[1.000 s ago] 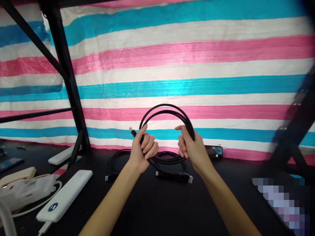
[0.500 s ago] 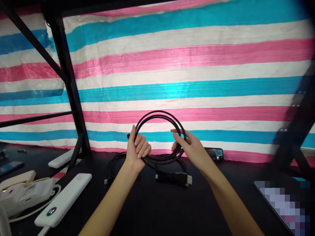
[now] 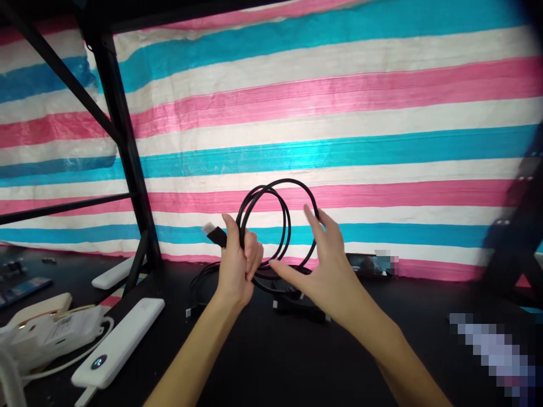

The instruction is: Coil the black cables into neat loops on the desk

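Note:
A coiled black cable [image 3: 285, 182] hangs above the dark table, gripped in the fist of my left hand [image 3: 237, 263]. Its plug [image 3: 216, 233], black with a light metal tip, sticks out on the left past my thumb. On the right side of the coil is my right hand [image 3: 328, 260], fingers spread and thumb stretched toward the lower loops. The outer loop runs against or behind its fingers; I cannot tell which. More black cable [image 3: 203, 275] lies on the table behind my hands, with plugs [image 3: 297, 308] partly hidden under the held coil.
A white power bank [image 3: 121, 342] with a small lit display lies left, beside white adapters with cords [image 3: 63, 333]. A dark phone [image 3: 367, 264] is at the back. A blurred-out flat device [image 3: 492, 345] lies right. Black frame posts [image 3: 123, 141] and a striped sheet [image 3: 318, 118] stand behind.
The coil has separated into two offset groups of loops. The plug at my left hand now points out farther. My right hand has opened, spreading its fingers and thumb.

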Demonstrator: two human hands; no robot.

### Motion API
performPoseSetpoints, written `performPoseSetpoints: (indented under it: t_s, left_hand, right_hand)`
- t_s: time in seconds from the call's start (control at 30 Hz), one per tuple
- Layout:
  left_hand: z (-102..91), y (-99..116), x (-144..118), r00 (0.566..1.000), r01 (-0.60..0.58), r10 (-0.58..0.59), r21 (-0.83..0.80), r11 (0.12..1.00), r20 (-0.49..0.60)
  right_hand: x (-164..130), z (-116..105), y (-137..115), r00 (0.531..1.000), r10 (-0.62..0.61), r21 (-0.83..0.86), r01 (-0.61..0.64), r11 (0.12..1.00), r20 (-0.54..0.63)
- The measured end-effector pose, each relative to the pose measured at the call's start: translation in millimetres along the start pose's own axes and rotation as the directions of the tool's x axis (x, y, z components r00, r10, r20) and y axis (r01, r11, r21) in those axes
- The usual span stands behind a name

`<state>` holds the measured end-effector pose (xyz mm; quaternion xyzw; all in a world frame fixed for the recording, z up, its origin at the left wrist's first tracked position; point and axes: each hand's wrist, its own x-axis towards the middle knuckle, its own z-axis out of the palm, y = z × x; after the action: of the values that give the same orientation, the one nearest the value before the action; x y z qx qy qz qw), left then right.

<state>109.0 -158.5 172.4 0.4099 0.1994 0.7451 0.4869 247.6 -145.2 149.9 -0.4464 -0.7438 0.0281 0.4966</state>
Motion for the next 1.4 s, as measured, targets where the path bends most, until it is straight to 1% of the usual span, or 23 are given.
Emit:
performPoseSetpoints:
  t_s: [0.1, 0.13, 0.17, 0.2, 0.23, 0.27, 0.3, 0.33, 0.4, 0.47, 0.57, 0.7, 0.77, 0.83, 0.9, 0.97, 1.0, 1.07, 1.2, 1.33, 1.4]
  left_hand:
    - [5.0, -3, -5, 1.000, -0.030, 0.030, 0.025, 0.999, 0.009]
    - [6.6, -3, -6, 0.999, -0.044, 0.044, 0.019, 0.999, 0.017]
    - [8.0, -4, -8, 0.998, -0.061, 0.061, 0.012, 0.998, 0.030]
    - [9.0, -5, -9, 0.996, -0.076, 0.076, 0.004, 0.997, 0.050]
    - [9.7, -5, -10, 0.994, -0.083, 0.083, 0.001, 0.997, 0.075]
    - [10.1, -6, -10, 0.992, -0.081, 0.081, 0.002, 0.997, 0.098]
    - [10.2, -7, -11, 0.991, -0.072, 0.071, 0.006, 0.997, 0.116]
    - [10.1, -8, -11, 0.990, -0.058, 0.055, 0.014, 0.998, 0.130]
    - [9.6, -10, -11, 0.990, -0.024, 0.020, 0.032, 0.999, 0.142]
    - [9.3, -12, -12, 0.989, 0.004, -0.011, 0.044, 0.999, 0.144]
    - [8.9, -13, -11, 0.988, 0.053, -0.061, 0.062, 0.997, 0.145]
    - [6.3, -10, -9, 0.975, 0.090, -0.113, 0.125, 0.988, 0.193]
    - [4.0, -7, -7, 0.966, 0.106, -0.140, 0.160, 0.981, 0.219]
    - [1.5, -6, -5, 0.954, 0.123, -0.166, 0.180, 0.976, 0.248]
    - [-0.7, -6, -4, 0.939, 0.138, -0.191, 0.193, 0.971, 0.288]
    - [-2.2, -6, -2, 0.920, 0.153, -0.214, 0.202, 0.968, 0.329]
    - [-2.5, -6, -2, 0.911, 0.159, -0.224, 0.207, 0.965, 0.345]
    - [-2.5, -6, -3, 0.906, 0.165, -0.239, 0.228, 0.960, 0.350]
    - [-1.8, -4, -4, 0.922, 0.135, -0.231, 0.301, 0.944, 0.312]
    - [-5.1, -4, 0, 0.940, 0.079, -0.195, 0.378, 0.922, 0.279]
    - [-8.0, -5, 3, 0.949, 0.049, -0.170, 0.409, 0.911, 0.266]
  right_hand:
    - [-2, -3, -1, 0.996, -0.010, -0.051, 0.014, 0.999, 0.089]
    - [-3, -6, -3, 0.990, -0.019, -0.044, 0.025, 0.999, 0.137]
    - [-4, -8, -4, 0.977, -0.039, -0.019, 0.044, 0.999, 0.212]
    - [-5, -11, -7, 0.948, -0.072, 0.023, 0.068, 0.997, 0.311]
    - [-6, -13, -9, 0.904, -0.113, 0.078, 0.088, 0.993, 0.412]
    - [-6, -14, -11, 0.857, -0.155, 0.136, 0.100, 0.986, 0.492]
    - [-6, -14, -13, 0.820, -0.194, 0.186, 0.108, 0.977, 0.538]
    - [-6, -14, -14, 0.804, -0.228, 0.222, 0.122, 0.967, 0.550]
    - [-5, -10, -14, 0.810, -0.277, 0.242, 0.172, 0.955, 0.518]
    - [-3, -5, -12, 0.814, -0.306, 0.219, 0.225, 0.950, 0.494]
    - [-1, -3, -11, 0.799, -0.304, 0.188, 0.241, 0.952, 0.519]
    - [-2, -6, -14, 0.785, -0.300, 0.181, 0.240, 0.954, 0.542]
    - [-3, -8, -15, 0.788, -0.273, 0.176, 0.210, 0.962, 0.552]
    - [-4, -10, -16, 0.784, -0.213, 0.180, 0.130, 0.975, 0.583]
    - [-4, -11, -16, 0.762, -0.159, 0.195, 0.043, 0.980, 0.628]
    - [-4, -12, -15, 0.739, -0.139, 0.206, 0.001, 0.979, 0.659]
    - [-4, -13, -14, 0.735, -0.134, 0.205, -0.006, 0.979, 0.664]
    - [-2, -14, -12, 0.746, -0.129, 0.194, 0.000, 0.981, 0.653]
    - [3, -15, -8, 0.795, -0.161, 0.207, 0.045, 0.977, 0.585]
    - [6, -12, -6, 0.801, -0.151, 0.184, 0.052, 0.982, 0.579]
    - [6, -10, -5, 0.813, -0.159, 0.204, 0.050, 0.978, 0.560]
